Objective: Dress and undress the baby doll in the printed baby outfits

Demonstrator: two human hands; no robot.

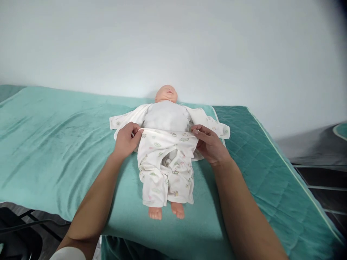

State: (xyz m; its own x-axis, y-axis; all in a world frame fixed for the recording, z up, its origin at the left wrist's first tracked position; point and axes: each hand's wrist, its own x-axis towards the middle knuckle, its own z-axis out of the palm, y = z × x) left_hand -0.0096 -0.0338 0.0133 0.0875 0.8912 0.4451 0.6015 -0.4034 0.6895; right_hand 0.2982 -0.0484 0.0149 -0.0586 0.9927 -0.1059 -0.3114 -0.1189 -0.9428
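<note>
A baby doll (166,94) lies on its back, head toward the wall and bare feet toward me. White patterned baby pants (154,180) cover its legs, with an open split at the crotch. My left hand (128,140) pinches the waistband at its left end, and my right hand (207,142) grips the right end. Between them the band is stretched across the doll's belly. A white patterned jacket (132,116) is spread open under the doll, sleeves out to both sides. The pale torso (166,115) shows above the waistband.
Under the doll is a smooth teal cover (54,144); a darker quilted pad (260,173) lies to the right. A white wall (173,47) stands directly behind. At lower left is a black chair-like object (18,234), and metal bars (322,187) are at far right.
</note>
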